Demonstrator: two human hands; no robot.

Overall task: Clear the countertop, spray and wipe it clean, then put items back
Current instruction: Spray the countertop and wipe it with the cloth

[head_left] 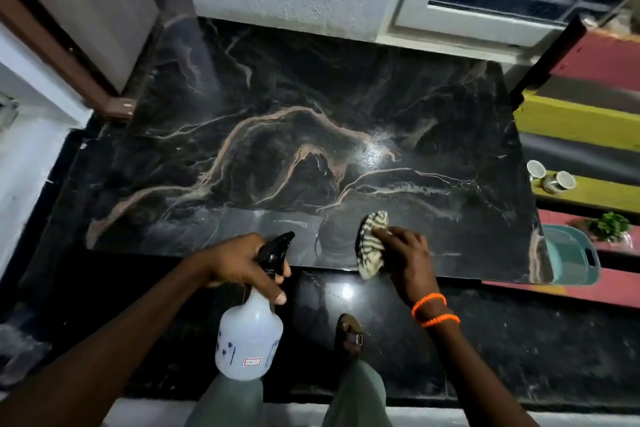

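**Inspector:** Presently, at the time of inspection, the left hand [242, 262] was closed around the neck of a translucent spray bottle [248, 333], one finger by the black trigger head [275, 248], nozzle aimed over the near edge of the slab. The right hand [407, 255] gripped a striped cloth [372, 243], pressed flat on the black marble countertop [277, 149] near its front edge.

**Assistant:** Was the surface cleared?

**Inspector:** It was bare. Two cups [550, 177], a teal tray [571, 260] and a green bunch of leaves [609, 226] sat off to the right on a striped ledge, apart from the slab.

**Assistant:** Recommended practice?

**Inspector:** In my judgement, mist lightly ahead of the cloth, then wipe in overlapping passes from the far wall toward the front edge, turning the cloth to a fresh face as it soiled.

**Assistant:** Any markings?

**Inspector:** A small red-bordered label and dark blue print showed on the bottle; both were too small to read.
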